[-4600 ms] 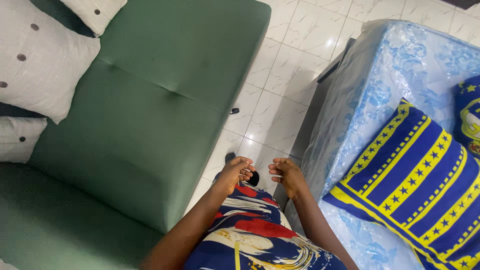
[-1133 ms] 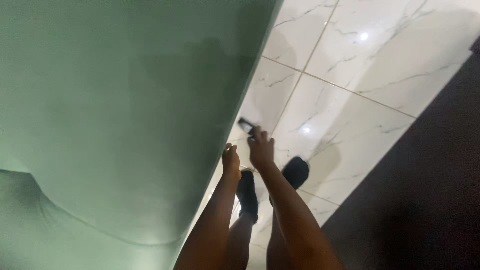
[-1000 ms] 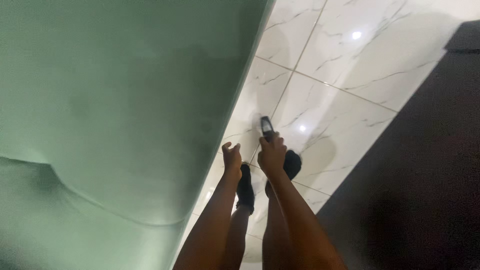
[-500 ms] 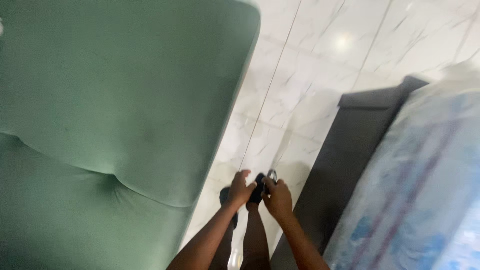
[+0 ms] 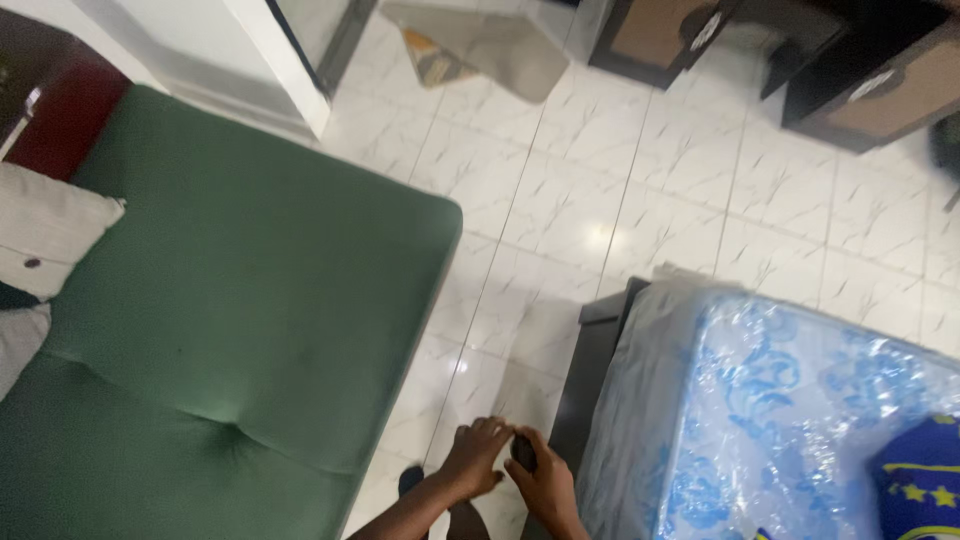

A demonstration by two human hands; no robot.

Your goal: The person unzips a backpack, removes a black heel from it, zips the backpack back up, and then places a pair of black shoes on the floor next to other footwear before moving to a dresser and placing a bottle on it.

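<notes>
Black and small, the object (image 5: 523, 452) sits pinched between your two hands low in the head view, over the white marbled floor tiles (image 5: 560, 215) — what it is I cannot tell. Your right hand (image 5: 541, 484) is curled shut around it from below; your left hand (image 5: 474, 458) has its fingertips closed on its other side. You stand in the gap between the green sofa (image 5: 230, 330) on your left and the plastic-wrapped blue mattress (image 5: 770, 420) on your right — a grey cushion (image 5: 45, 240) lies on the sofa's far end
</notes>
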